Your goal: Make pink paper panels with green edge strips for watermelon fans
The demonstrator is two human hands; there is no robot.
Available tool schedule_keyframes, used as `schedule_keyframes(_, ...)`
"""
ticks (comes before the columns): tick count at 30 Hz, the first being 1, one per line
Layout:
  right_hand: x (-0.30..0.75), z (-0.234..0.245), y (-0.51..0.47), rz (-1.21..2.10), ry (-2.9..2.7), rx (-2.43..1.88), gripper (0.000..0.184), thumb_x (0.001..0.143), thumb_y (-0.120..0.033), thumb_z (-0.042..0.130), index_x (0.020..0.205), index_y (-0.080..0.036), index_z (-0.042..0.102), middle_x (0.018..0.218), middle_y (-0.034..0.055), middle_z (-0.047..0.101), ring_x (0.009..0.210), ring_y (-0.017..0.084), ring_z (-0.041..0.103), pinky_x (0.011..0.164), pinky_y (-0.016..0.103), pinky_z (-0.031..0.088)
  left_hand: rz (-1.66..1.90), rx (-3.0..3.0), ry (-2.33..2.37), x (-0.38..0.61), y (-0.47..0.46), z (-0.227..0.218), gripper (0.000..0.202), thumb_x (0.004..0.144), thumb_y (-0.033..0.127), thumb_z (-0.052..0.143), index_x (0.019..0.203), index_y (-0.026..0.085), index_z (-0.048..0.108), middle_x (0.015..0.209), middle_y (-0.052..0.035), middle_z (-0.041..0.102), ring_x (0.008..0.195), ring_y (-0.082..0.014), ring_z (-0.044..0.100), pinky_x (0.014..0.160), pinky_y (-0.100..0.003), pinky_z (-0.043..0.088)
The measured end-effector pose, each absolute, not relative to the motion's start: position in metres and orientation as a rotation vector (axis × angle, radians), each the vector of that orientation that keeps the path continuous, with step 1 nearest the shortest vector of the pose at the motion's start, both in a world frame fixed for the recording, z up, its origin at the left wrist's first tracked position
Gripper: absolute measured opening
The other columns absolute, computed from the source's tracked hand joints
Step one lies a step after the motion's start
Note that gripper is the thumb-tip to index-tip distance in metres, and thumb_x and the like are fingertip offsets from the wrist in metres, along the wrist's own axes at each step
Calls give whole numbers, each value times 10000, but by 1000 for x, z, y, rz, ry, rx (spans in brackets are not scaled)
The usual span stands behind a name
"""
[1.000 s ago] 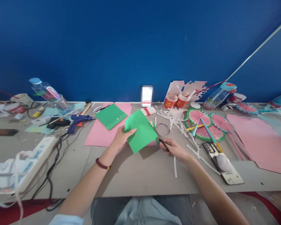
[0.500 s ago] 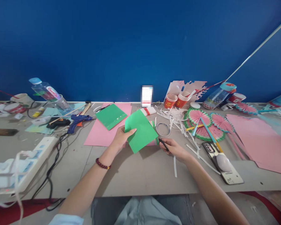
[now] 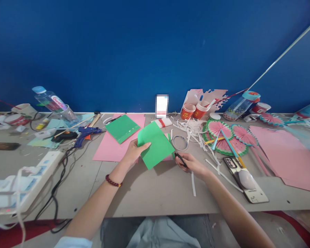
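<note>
paper (image 3: 157,146), smooth green square, gently bowed, pinched by left hand (image 3: 132,151)

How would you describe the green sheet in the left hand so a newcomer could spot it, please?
Below the blue wall stretches a grey table. Near its middle, the left hand grips the green sheet by its left side. Unlike the green square lying on pink paper to its left, it is held up, without whitish marks.

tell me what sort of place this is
Probably a craft workspace: the left hand holds a green sheet, and a blue glue gun and pleated pink-and-green fans lie on the table.
</note>
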State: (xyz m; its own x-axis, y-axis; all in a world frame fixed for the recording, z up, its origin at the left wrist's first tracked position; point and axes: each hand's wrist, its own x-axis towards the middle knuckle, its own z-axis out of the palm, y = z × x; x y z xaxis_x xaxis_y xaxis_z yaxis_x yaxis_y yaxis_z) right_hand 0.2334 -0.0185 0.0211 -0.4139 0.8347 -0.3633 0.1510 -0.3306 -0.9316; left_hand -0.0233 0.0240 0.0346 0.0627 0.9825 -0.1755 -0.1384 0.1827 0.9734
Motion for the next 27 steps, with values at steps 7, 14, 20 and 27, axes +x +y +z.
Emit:
schedule_keyframes(7,233,23,-19,1789,-1403,-1283,510,734,-669,602,696,-185,446,536,-77,347,451,46,263,427,205,156,1061,1026,1177,-20,22,40,536,527,436,856,934,116,717,997,-133,728,975,-335,668,852,-447,549)
schedule_keyframes(14,234,21,-19,1808,-1405,-1260,496,740,-655,602,708,-180,461,531,-75,359,452,45,274,427,200,162,1057,1020,1197,-18,21,41,554,502,456,861,914,114,719,981,-128,732,970,-338,671,845,-444,559)
schedule_keyframes(20,233,24,-19,1816,-1389,-1254,501,727,-664,605,715,-182,471,510,-78,357,438,46,275,424,206,146,1034,1043,1196,-19,22,39,537,526,444,856,926,116,716,1005,-126,727,987,-336,666,840,-434,565)
schedule_keyframes(27,233,24,-20,1820,-1366,-1264,506,703,-664,631,738,-179,489,540,-75,367,445,47,264,428,205,145,1020,1062,1188,-18,19,43,536,517,463,855,900,113,718,982,-127,732,962,-341,673,820,-439,573)
